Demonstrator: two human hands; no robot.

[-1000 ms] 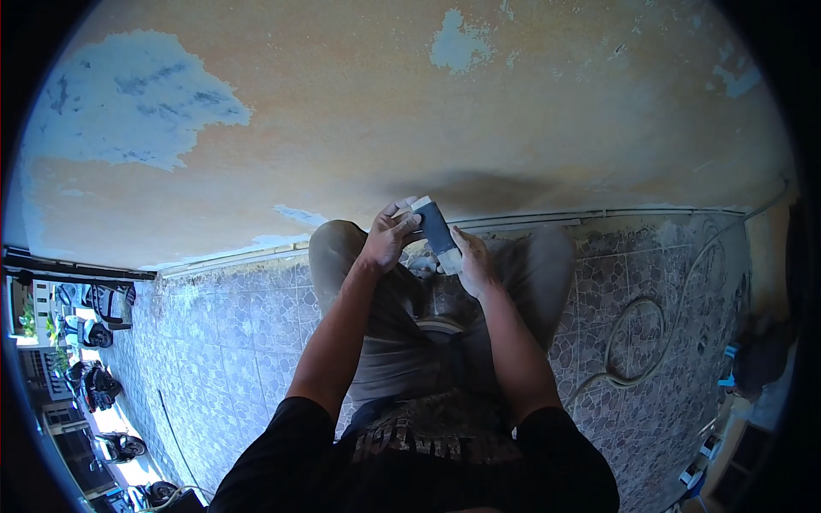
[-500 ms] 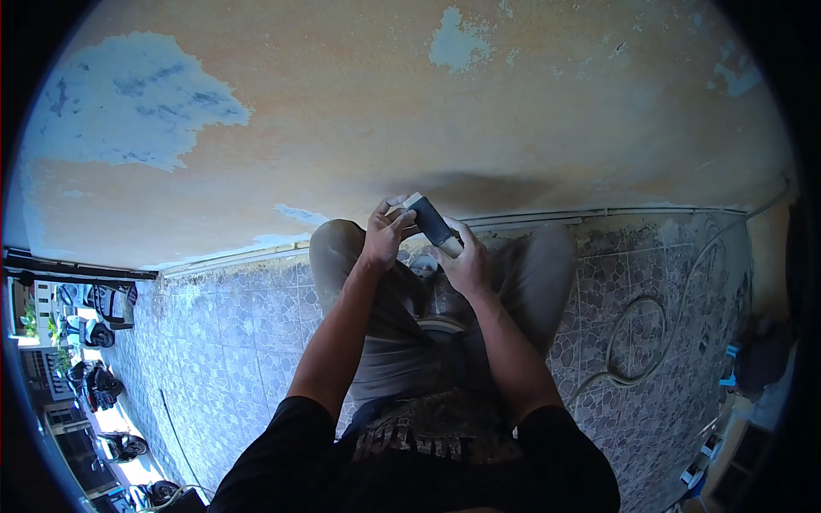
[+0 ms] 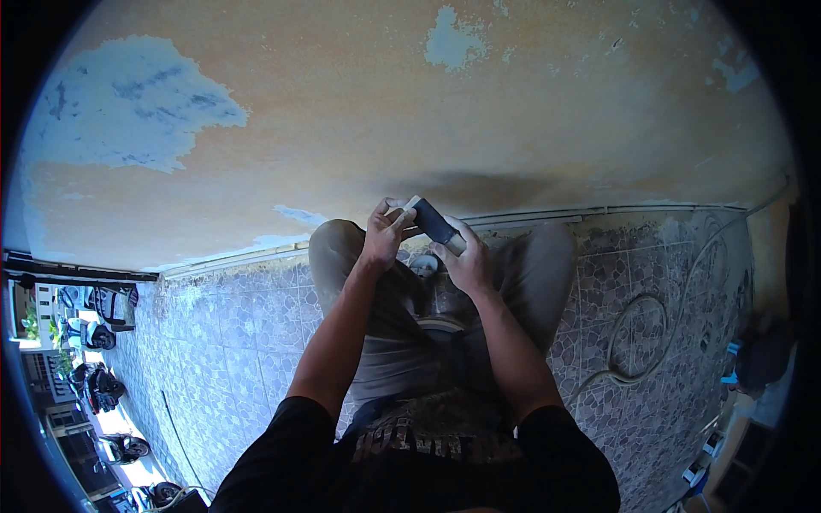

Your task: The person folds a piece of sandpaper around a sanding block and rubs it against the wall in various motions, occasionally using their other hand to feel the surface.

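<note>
Between my two hands I hold a sanding block (image 3: pixel 434 221), a pale block with a dark sheet around its middle. My left hand (image 3: pixel 384 237) pinches its upper left end with thumb and fingers. At the lower right end, the fingers and thumb of my right hand (image 3: pixel 469 262) close around it. The block is tilted, in front of the wall's foot and above my lap. Below it, between my legs, is a round whitish object (image 3: pixel 424 266) whose kind I cannot make out.
The wall (image 3: pixel 342 111) ahead has peeled pale patches (image 3: pixel 145 103). Thin pipes (image 3: pixel 547 215) run along its foot. On the stone-patterned tile floor (image 3: pixel 239 333) a hose (image 3: pixel 637 342) lies coiled at the right. Several motorbikes (image 3: pixel 98 385) stand far left.
The block has turned slightly in my hands, and its pale lower right end looks darker now. My right hand has shifted a little; my left hand stays nearly in place.
</note>
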